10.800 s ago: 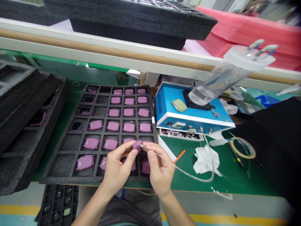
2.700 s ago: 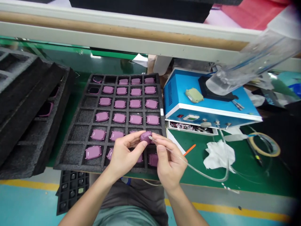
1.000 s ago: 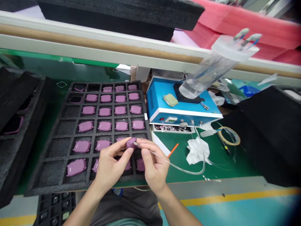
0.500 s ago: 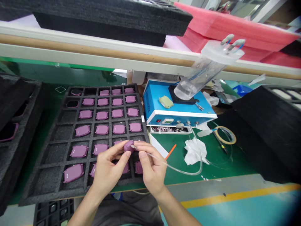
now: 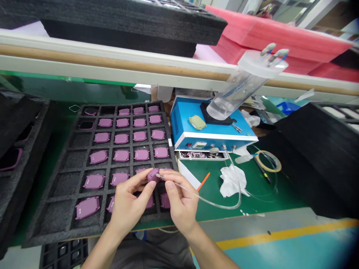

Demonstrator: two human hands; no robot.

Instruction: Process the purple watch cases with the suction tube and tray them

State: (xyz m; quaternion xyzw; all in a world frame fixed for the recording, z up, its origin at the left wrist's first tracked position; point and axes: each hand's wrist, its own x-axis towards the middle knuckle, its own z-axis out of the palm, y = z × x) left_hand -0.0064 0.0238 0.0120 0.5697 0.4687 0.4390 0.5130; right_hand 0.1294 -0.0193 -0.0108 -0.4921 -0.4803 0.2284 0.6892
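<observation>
Holding a purple watch case (image 5: 153, 175) in the lower middle of the frame, my left hand (image 5: 130, 201) has its fingers closed upon the edges. The case is smooth and rounded, its side turned to me, with small dark spots. My right hand (image 5: 183, 198) pinches the end of a clear tube (image 5: 221, 206), its tip at the case; if they touch, I cannot tell. At left of centre, the black foam tray (image 5: 54, 216) contains purple cases (image 5: 94, 181), and two dark screens (image 5: 86, 125) in its upper left. A white drawer (image 5: 200, 158) under the blue machine (image 5: 183, 110) contains many tiny pieces.
</observation>
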